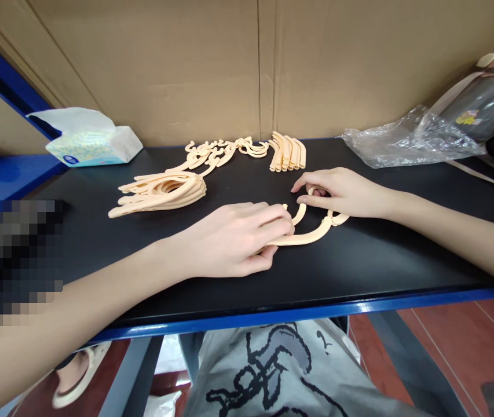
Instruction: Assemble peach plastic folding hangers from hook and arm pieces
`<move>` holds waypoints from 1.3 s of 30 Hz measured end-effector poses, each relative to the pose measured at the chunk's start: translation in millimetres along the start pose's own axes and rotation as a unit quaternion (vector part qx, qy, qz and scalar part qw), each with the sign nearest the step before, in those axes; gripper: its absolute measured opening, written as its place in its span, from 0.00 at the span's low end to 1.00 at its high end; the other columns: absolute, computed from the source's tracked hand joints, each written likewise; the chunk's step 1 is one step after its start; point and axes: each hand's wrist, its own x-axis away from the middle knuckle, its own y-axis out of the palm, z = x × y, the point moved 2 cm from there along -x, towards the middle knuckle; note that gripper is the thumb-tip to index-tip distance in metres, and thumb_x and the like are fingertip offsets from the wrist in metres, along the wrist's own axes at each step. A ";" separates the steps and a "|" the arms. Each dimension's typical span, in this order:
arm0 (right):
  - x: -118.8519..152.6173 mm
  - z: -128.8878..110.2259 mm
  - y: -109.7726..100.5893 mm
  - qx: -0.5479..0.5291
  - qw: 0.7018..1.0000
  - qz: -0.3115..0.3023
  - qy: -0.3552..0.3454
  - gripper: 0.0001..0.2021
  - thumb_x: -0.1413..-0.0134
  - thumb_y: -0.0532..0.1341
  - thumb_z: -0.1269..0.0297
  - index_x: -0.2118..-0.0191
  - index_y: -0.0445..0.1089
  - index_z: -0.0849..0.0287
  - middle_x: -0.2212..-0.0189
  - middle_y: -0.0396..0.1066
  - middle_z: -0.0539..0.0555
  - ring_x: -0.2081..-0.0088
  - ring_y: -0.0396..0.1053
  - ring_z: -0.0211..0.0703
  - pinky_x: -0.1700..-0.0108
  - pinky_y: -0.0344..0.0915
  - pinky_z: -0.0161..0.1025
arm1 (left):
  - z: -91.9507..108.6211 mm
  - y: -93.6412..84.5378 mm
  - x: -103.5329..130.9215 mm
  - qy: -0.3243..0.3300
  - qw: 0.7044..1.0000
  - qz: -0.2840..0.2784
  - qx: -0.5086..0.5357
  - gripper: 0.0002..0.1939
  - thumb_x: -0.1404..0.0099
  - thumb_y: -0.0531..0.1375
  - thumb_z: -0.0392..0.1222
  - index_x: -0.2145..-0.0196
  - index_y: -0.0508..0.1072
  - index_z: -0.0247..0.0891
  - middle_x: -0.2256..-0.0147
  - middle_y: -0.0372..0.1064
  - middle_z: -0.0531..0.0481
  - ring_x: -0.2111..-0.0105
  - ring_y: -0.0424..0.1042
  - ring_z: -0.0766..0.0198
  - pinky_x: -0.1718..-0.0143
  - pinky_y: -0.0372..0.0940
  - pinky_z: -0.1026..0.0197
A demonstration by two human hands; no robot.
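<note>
At a black worktop (307,278), seen from the wearer's head, the left hand (233,240) grasps a long curved cream piece (305,238) low between its bent fingers, while the right hand (344,188) arches over a small cream hook (313,190), its thumb and fingers partly curled; whether they pinch it is hidden. From the left fingers, the piece's long axis runs off to the right, then bends away from the wearer to a joint (330,218) just on the wearer's side of the right hand. The left hand is the nearer, already on the piece's left end; the right fingers lie beyond its far bend. A shorter curved arm (300,216) rises between the two sets of fingers. Left of and beyond the left fingers sit stacked cream pieces (190,193); straight ahead, beyond both hands, lies a row of tubes (288,153).
</note>
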 end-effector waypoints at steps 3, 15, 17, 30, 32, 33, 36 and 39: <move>0.0 0.0 0.0 0.003 1.000 -0.001 -0.001 0.16 0.36 0.57 0.51 0.55 0.71 0.57 0.76 0.70 0.47 0.75 0.65 0.38 0.68 0.57 0.36 | 0.2 -0.1 0.0 -0.003 1.000 -0.004 0.006 0.11 0.31 0.52 0.33 0.55 0.71 0.36 0.55 0.73 0.46 0.58 0.74 0.60 0.56 0.68 0.59; 0.7 -1.3 -0.1 0.006 1.000 -0.006 0.010 0.17 0.37 0.56 0.50 0.53 0.71 0.58 0.75 0.71 0.48 0.74 0.67 0.39 0.67 0.58 0.36 | 0.0 0.7 0.4 -0.003 1.000 -0.007 0.010 0.11 0.31 0.52 0.33 0.55 0.71 0.35 0.55 0.73 0.46 0.58 0.74 0.59 0.55 0.68 0.58; 0.6 -0.4 0.0 0.007 1.000 -0.005 0.009 0.17 0.37 0.57 0.50 0.53 0.71 0.58 0.75 0.71 0.48 0.74 0.67 0.39 0.67 0.58 0.37 | 0.2 0.4 0.6 -0.003 1.000 -0.008 0.006 0.11 0.31 0.52 0.34 0.55 0.71 0.35 0.55 0.73 0.46 0.58 0.74 0.60 0.55 0.68 0.58; 0.9 -1.1 -0.6 0.017 1.000 -0.007 0.008 0.17 0.36 0.56 0.51 0.53 0.71 0.58 0.75 0.71 0.48 0.74 0.67 0.39 0.67 0.59 0.36 | -1.2 2.0 1.2 -0.020 0.999 -0.019 0.020 0.13 0.31 0.52 0.32 0.51 0.71 0.34 0.51 0.72 0.46 0.57 0.71 0.60 0.54 0.67 0.59; 1.0 -1.4 -0.9 0.019 1.000 -0.008 0.007 0.17 0.36 0.56 0.51 0.53 0.71 0.59 0.75 0.71 0.48 0.73 0.67 0.39 0.67 0.59 0.36 | -0.9 1.9 1.3 -0.020 0.999 -0.018 0.018 0.13 0.30 0.52 0.32 0.51 0.71 0.34 0.51 0.72 0.46 0.57 0.71 0.60 0.53 0.67 0.59; 1.1 -1.6 -1.0 0.020 1.000 -0.008 0.007 0.17 0.36 0.56 0.51 0.53 0.71 0.58 0.74 0.71 0.48 0.73 0.67 0.39 0.67 0.59 0.36 | -0.7 1.8 1.3 -0.020 1.000 -0.017 0.016 0.13 0.30 0.52 0.33 0.51 0.71 0.34 0.51 0.72 0.46 0.57 0.71 0.60 0.53 0.66 0.59; 1.0 -2.2 -1.2 0.022 1.000 -0.009 0.010 0.17 0.36 0.56 0.51 0.53 0.71 0.58 0.74 0.72 0.49 0.73 0.68 0.40 0.67 0.59 0.36 | -0.4 1.5 1.1 -0.018 1.000 -0.017 0.017 0.12 0.30 0.52 0.33 0.52 0.70 0.34 0.51 0.72 0.45 0.56 0.71 0.59 0.52 0.66 0.58; 0.8 -2.9 -1.1 0.023 1.000 -0.008 0.011 0.17 0.36 0.56 0.51 0.53 0.71 0.58 0.74 0.72 0.49 0.73 0.68 0.40 0.67 0.59 0.37 | -0.4 1.6 0.9 -0.017 1.000 -0.017 0.018 0.12 0.30 0.52 0.32 0.51 0.71 0.34 0.51 0.72 0.45 0.56 0.71 0.59 0.52 0.66 0.58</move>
